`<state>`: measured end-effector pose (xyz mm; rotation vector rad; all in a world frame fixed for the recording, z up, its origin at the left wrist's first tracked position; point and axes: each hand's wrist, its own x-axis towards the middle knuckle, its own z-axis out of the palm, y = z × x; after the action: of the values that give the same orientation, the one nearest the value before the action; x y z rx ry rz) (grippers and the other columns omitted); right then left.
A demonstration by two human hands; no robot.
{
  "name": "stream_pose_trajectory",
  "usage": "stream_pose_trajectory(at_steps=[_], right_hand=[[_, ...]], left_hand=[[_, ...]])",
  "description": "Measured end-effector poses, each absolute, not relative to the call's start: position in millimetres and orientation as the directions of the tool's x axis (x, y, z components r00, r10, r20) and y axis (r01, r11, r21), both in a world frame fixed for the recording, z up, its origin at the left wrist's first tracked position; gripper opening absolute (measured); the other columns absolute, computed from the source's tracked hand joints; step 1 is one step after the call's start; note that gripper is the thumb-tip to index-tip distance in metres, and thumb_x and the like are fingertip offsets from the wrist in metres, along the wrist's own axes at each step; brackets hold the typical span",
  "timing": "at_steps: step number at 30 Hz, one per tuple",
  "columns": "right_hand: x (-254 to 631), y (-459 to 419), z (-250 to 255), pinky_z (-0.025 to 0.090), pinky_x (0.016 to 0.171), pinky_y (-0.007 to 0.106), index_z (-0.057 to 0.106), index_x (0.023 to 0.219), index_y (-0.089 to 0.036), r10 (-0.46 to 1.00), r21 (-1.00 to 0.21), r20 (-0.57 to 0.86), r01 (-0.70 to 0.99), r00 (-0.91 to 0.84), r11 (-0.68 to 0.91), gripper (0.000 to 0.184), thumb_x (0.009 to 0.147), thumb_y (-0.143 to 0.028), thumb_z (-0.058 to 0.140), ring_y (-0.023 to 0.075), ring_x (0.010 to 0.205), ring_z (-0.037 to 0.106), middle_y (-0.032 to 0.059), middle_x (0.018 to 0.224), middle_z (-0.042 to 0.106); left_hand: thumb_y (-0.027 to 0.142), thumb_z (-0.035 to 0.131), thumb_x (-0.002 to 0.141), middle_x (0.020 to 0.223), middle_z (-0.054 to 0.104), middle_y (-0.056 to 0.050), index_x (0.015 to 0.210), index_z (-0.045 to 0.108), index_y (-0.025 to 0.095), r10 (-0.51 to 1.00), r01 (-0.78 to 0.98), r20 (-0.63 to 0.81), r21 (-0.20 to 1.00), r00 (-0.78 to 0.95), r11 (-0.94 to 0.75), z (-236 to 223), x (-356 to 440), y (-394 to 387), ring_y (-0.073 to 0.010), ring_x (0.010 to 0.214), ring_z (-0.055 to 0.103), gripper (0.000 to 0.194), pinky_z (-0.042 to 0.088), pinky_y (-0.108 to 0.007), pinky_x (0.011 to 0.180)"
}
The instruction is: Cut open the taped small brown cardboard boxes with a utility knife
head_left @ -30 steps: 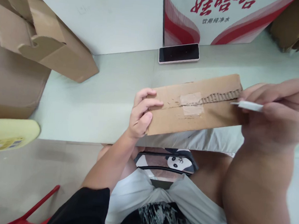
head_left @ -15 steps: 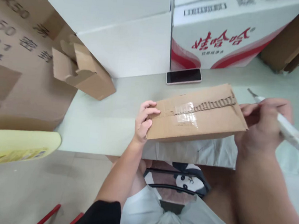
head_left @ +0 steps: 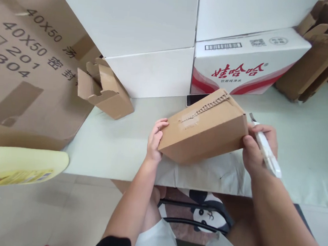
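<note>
Your desk has a smooth, pale green top, wrinkled nr. the front edge. Next in size, the big brown carton at left: matte cardboard w/ black print & tape strips. Flat-sided white boxes stack at the back; beside them, the red-and-white carton w/ a barcode on top. Your long cardboard box is over the desk, angled between your hands; can't tell if its underside touches. Its top shows a ragged slit, ridged corrugation & clear tape. The small open carton at left has curved flaps. The flat, dark-faced phone is part hidden behind the box. Your left grip clamps the box's left end. Your right grip is closed round the slim white cutter, metal-tipped, thumb also on the box's right end.
</note>
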<state>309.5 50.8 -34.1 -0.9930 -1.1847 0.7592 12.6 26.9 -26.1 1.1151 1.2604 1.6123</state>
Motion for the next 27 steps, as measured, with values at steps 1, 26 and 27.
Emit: stream_pose_trajectory(at_steps=[1, 26, 27], right_hand=[[310.3, 50.6, -34.6, 0.056, 0.101, 0.049, 0.058, 0.100, -0.029, 0.884, -0.909, 0.409, 0.018, 0.225, 0.416, 0.039, 0.084, -0.058, 0.080, 0.0273, 0.115, 0.076, 0.0041, 0.118, 0.082], [281.1, 49.9, -33.4, 0.060, 0.082, 0.037, 0.052, 0.099, -0.026, 0.838, -0.947, 0.273, -0.019, 0.473, 0.320, 0.033, 0.089, -0.047, 0.076, 0.0207, 0.101, 0.079, 0.0039, 0.111, 0.079], [280.8, 51.4, -32.5, 0.060, 0.082, 0.036, 0.052, 0.099, -0.026, 0.825, -0.946, 0.257, -0.043, 0.503, 0.321, 0.031, 0.088, -0.044, 0.075, 0.0198, 0.100, 0.079, 0.0030, 0.110, 0.079]], left_hand=[[0.061, 0.069, 0.079, 0.137, 0.066, -0.011, 0.097, 0.076, 0.023, 0.938, -0.101, 0.128, 0.981, -0.321, -0.168, -25.4, 13.5, 27.5, -0.0325, 0.133, 0.057, 0.043, 0.043, -0.042, 0.112], [0.055, 0.087, 0.067, 0.098, 0.079, -0.007, 0.110, 0.070, 0.021, 0.902, -0.587, -0.286, 0.808, -0.323, 0.046, -15.6, -1.6, 33.1, -0.0283, 0.090, 0.077, 0.057, 0.063, -0.040, 0.081], [0.056, 0.084, 0.070, 0.097, 0.080, -0.008, 0.107, 0.072, 0.020, 0.902, -0.616, -0.326, 0.783, -0.283, 0.089, -13.6, -7.1, 34.2, -0.0295, 0.090, 0.078, 0.052, 0.064, -0.041, 0.080]])
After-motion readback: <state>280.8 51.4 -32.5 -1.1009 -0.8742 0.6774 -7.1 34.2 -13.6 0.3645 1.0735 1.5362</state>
